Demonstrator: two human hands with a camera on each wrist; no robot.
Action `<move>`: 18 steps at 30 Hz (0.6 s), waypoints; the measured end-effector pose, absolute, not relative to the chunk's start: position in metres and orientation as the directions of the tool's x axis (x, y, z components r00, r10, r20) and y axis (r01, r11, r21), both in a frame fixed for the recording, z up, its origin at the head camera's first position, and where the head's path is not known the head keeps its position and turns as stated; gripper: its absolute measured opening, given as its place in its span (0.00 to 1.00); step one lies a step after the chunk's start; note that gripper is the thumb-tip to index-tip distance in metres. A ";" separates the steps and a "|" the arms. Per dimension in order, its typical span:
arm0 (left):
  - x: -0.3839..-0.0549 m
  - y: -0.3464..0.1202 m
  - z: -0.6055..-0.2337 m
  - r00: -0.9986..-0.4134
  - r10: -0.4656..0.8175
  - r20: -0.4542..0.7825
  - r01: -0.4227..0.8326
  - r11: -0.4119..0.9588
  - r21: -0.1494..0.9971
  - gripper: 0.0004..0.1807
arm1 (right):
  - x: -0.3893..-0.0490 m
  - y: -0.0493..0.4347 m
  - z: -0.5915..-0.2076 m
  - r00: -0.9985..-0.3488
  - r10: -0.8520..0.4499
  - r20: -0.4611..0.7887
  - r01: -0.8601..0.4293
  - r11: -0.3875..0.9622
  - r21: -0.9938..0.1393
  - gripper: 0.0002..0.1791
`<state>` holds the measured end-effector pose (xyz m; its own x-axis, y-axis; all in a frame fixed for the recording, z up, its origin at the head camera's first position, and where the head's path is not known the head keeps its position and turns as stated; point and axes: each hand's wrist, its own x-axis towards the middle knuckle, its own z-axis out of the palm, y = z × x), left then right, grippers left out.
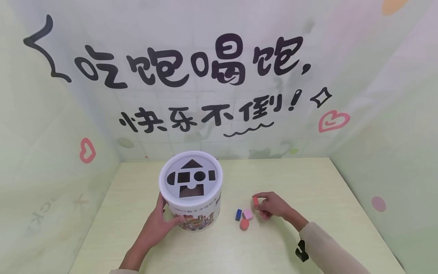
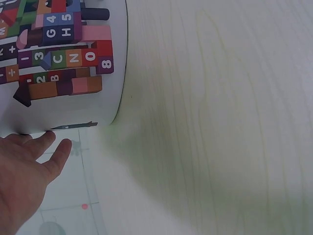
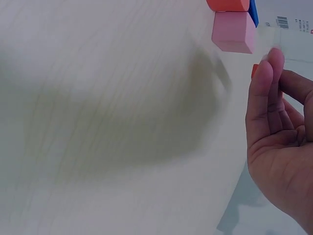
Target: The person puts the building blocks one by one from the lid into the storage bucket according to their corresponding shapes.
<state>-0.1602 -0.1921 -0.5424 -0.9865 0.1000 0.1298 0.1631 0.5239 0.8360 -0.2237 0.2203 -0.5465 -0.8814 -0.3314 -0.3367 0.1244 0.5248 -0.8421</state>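
A white bucket (image 1: pixel 202 204) with printed toy blocks stands upright on the table, its lid (image 1: pixel 173 189) cut with shaped holes. My left hand (image 1: pixel 159 226) holds its left side, thumb across the front; in the left wrist view some fingertips touch the wall. My right hand (image 1: pixel 273 205) pinches a small red block (image 1: pixel 255 201) between thumb and fingers, mostly hidden in the right wrist view. Just left of that hand lie a pink block (image 1: pixel 248 214), a blue block (image 1: pixel 238 215) and an orange-red cylinder (image 1: pixel 244 225), close together.
The pale wooden table (image 1: pixel 232 255) carries the bucket and blocks. Fabric walls enclose it at the back and both sides, the back wall (image 1: pixel 205 144) bearing large black lettering. A black strap (image 1: pixel 302 251) hangs by the right sleeve (image 1: pixel 328 247).
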 end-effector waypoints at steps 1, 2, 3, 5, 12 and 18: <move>-0.160 -0.192 -0.542 -0.986 0.102 0.129 0.163 0.527 0.834 0.63 | -0.224 0.219 -0.544 -0.881 -0.338 -0.332 0.116 0.526 -0.843 0.24; -0.160 -0.193 -0.542 -0.987 0.103 0.126 0.162 0.529 0.833 0.63 | -0.225 0.217 -0.542 -0.880 -0.344 -0.329 0.110 0.525 -0.844 0.24; -0.160 -0.193 -0.541 -0.987 0.103 0.123 0.159 0.530 0.833 0.63 | -0.226 0.215 -0.540 -0.879 -0.349 -0.325 0.104 0.523 -0.846 0.25; -0.160 -0.193 -0.540 -0.988 0.101 0.120 0.155 0.532 0.832 0.63 | -0.226 0.210 -0.534 -0.876 -0.365 -0.314 0.089 0.519 -0.850 0.25; -0.161 -0.191 -0.542 -0.985 0.111 0.133 0.172 0.530 0.831 0.64 | -0.223 0.196 -0.510 -0.872 -0.394 -0.290 0.049 0.520 -0.853 0.26; -0.159 -0.190 -0.540 -0.986 0.100 0.137 0.169 0.526 0.834 0.64 | -0.218 0.185 -0.491 -0.869 -0.437 -0.231 -0.029 0.513 -0.858 0.23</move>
